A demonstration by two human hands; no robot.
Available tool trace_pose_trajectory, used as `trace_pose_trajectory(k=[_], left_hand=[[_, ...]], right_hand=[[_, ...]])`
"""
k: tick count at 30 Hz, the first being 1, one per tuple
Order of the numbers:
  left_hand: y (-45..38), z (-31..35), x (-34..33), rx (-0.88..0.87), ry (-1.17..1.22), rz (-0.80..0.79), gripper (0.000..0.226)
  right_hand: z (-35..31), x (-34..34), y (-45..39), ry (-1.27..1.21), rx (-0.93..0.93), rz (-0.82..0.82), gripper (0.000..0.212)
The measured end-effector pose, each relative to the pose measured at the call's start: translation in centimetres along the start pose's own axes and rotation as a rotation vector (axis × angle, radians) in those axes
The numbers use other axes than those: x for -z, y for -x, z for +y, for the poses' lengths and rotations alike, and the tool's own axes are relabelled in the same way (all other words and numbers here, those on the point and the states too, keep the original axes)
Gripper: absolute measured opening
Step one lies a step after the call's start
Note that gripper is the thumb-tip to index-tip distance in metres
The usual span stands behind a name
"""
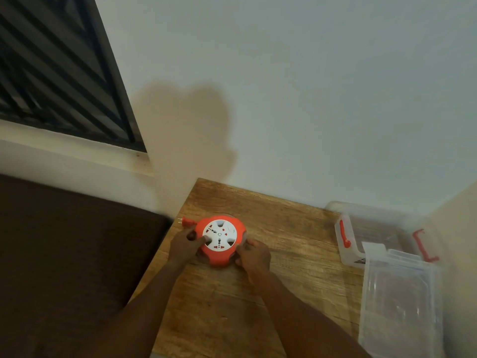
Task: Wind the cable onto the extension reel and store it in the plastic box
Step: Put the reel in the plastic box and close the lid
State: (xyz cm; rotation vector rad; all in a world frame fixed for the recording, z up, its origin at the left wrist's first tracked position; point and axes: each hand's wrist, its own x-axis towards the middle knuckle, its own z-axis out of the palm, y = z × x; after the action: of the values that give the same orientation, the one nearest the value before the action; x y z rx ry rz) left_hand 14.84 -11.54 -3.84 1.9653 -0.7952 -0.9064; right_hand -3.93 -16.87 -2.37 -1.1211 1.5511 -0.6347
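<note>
The reel (220,240) lies flat on the wooden counter (284,228), near the counter's left edge and close to the wall (309,99). Its body is orange, with a round white face turned upward that carries the sockets. The orange plug (186,221) sticks out from the reel's upper left side, pointing past the counter edge; the rest of the cable is not visible.

Both hands are on the reel. The left hand (184,245) holds its left side, thumb curled against the orange rim and a fingertip pressed onto the white face. The grip here is closed around the reel's edge. The right hand (254,255) holds the lower right side, fingers bent around the rim, so that grip too is closed on the reel. Both forearms reach in from the bottom of the view.

The box (374,236) stands at the right end of the counter, well apart from the reel. It is clear plastic, open on top, with a red latch (344,233) on its left end and another red latch (424,245) on its right end. Its clear lid (400,293) lies just in front of it, overlapping the box's near edge and resting at the counter's right side.

To the left of the counter is a dark brown surface (64,254). Above that, a window (51,73) with dark slanted bars is set in the wall. A soft shadow (188,125) falls on the wall above the reel.
</note>
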Motion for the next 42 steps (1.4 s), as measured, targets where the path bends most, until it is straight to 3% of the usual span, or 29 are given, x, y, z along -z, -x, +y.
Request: trace_pose_trajectory(k=[7,12,16,18,22,25,27,29,30,34,36,39,41,42], left_hand=[[0.3,-0.3,-0.3,0.011,0.056,0.017,0.055],[-0.2,-1.2,-0.1,0.028,0.038,0.014,0.061],[1.5,-0.2,-0.9,-0.030,0.038,0.099,0.022],[3.0,-0.7,-1.9,-0.080,0.020,0.195,0.015],[8.5,-3.3,-5.1,0.032,-0.136,0.317,0.053],[13.6,-3.9,-8.9,-0.090,-0.230,0.263,0.080],[15.1,-2.9,-12.4,-0.247,-0.241,0.130,0.076],[14.9,0.2,-15.9,-0.344,-0.198,-0.064,0.073],[14.6,2.4,-17.6,-0.378,-0.164,-0.153,0.073],[12.5,12.2,-23.5,-0.469,-0.127,-0.393,0.079],[11.3,16.5,-25.9,-0.538,-0.214,-0.435,0.077],[9.3,19.3,-28.2,-0.638,-0.382,-0.420,0.060],[9.1,20.3,-29.3,-0.561,-0.437,-0.450,0.049],[9.2,20.6,-29.7,-0.515,-0.449,-0.459,0.048]], right_hand=[[1.8,0.6,-1.4,0.087,-0.051,0.010,0.033],[3.5,1.5,-0.8,0.218,0.060,-0.027,0.027],[5.0,3.8,1.9,0.349,0.195,-0.169,0.006],[6.2,6.0,4.4,0.367,0.219,-0.286,0.013],[11.1,11.7,9.0,0.308,0.031,-0.394,0.019],[14.3,18.2,10.7,0.171,-0.060,-0.167,0.046],[14.7,22.9,11.2,0.140,-0.022,-0.057,0.016],[14.7,27.4,10.8,0.108,-0.026,0.194,0.048],[14.2,29.6,10.5,0.086,-0.024,0.333,0.050],[11.3,36.1,8.1,0.010,0.085,0.680,0.027],[10.7,38.9,6.7,-0.019,0.081,0.699,0.036],[10.3,40.7,4.8,-0.014,-0.004,0.589,0.055],[10.6,41.4,4.2,-0.025,-0.029,0.524,0.049],[10.9,41.5,3.9,-0.038,-0.029,0.481,0.037]])
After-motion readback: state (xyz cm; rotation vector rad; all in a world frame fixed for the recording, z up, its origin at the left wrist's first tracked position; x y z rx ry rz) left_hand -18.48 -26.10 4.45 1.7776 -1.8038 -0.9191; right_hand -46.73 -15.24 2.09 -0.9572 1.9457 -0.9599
